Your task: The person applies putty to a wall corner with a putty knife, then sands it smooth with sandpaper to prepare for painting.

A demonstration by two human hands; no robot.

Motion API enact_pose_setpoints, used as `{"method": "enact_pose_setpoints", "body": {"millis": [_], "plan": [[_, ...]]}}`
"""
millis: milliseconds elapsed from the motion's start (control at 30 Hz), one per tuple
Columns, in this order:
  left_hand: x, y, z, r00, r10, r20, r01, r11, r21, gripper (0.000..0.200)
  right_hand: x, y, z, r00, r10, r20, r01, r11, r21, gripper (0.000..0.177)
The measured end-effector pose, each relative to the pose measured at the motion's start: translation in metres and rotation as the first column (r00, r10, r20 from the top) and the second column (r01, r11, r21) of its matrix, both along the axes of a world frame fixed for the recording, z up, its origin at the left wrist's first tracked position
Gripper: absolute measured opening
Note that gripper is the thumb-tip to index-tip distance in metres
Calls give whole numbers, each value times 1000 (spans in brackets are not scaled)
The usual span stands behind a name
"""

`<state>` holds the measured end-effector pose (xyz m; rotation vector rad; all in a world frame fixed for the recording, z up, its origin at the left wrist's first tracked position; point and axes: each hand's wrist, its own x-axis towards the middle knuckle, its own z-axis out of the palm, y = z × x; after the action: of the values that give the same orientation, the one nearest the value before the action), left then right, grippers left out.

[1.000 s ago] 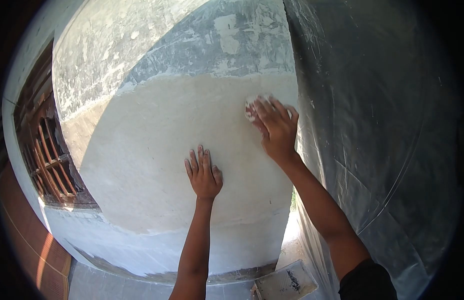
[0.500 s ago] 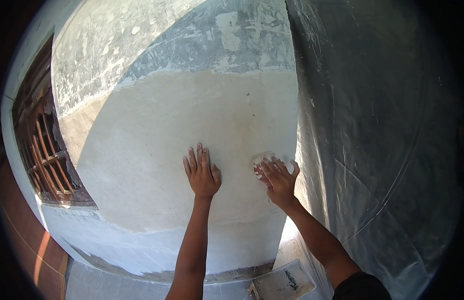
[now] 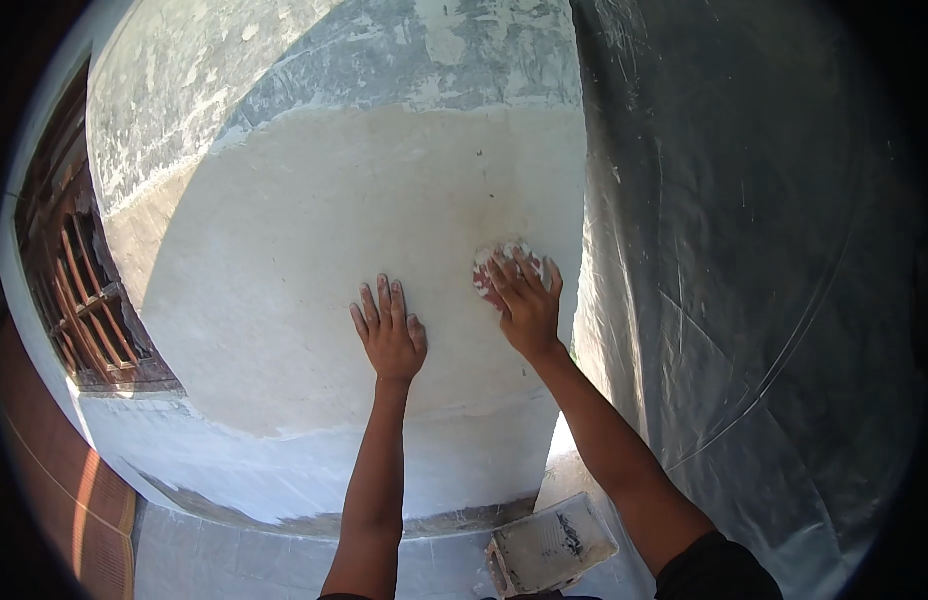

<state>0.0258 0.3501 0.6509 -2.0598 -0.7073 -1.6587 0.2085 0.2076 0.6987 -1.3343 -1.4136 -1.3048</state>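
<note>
My left hand (image 3: 389, 335) lies flat on the pale, smooth-coated wall (image 3: 304, 230), fingers stretched out and dusted white at the tips. To its right, my right hand (image 3: 532, 305) presses a round red pad (image 3: 486, 284), which looks like a sanding pad, against the same wall. White powder covers much of the pad and the fingers over it. Part of the pad is hidden under the hand. Two small dark marks show on the wall above the pad.
A dusty rectangular tray (image 3: 554, 545) stands low at the wall's foot. Plastic sheeting (image 3: 754, 300) hangs along the right side. At left is a brown barred window (image 3: 94, 290). Rougher, patchy grey wall (image 3: 404, 55) lies above the pale area.
My right hand has moved up the wall with the red pad, slightly to the left. My left hand stays flat on the wall. The whole view has shifted a little.
</note>
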Motion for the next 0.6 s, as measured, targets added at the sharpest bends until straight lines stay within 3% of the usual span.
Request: {"method": "enact_pose_setpoints", "body": {"millis": [133, 200, 267, 300, 333, 400, 433, 467, 533, 600], "plan": [[2, -12, -83, 986, 84, -145, -99, 990, -99, 60, 10, -41, -154, 981, -59, -185, 12, 968, -249, 51], [0, -30, -139, 971, 82, -225, -128, 972, -198, 64, 5, -75, -228, 939, -126, -318, -29, 896, -443, 52], [-14, -62, -188, 946, 73, -314, -173, 937, -304, 68, 9, -117, -309, 833, -380, -401, -72, 645, -761, 42], [-23, -79, -209, 892, -21, -451, -210, 866, -455, 71, 12, -139, -342, 587, -550, -594, -251, 574, -780, 35], [-36, -97, -232, 817, -139, -559, -271, 764, -586, 75, 16, -162, -372, 268, -704, -658, -428, 526, -735, 30], [-60, -110, -331, 672, -446, -590, -477, 349, -807, 77, 19, -206, -425, 16, -724, -690, -369, 637, -677, 27], [-76, -112, -405, 589, -577, -566, -616, 133, -777, 75, 22, -226, -455, -238, -565, -790, -457, 783, -422, 31], [-97, -134, -467, 508, -708, -491, -745, -74, -663, 73, 22, -251, -480, -505, -376, -777, -436, 888, -147, 34], [-120, -204, -453, 385, -729, -565, -879, -104, -465, 71, 10, -288, -489, -507, -357, -785, -363, 914, -181, 36], [-136, -248, -491, 349, -773, -529, -891, -99, -442, 69, -4, -302, -482, -652, -216, -727, -238, 968, -74, 30]]}}
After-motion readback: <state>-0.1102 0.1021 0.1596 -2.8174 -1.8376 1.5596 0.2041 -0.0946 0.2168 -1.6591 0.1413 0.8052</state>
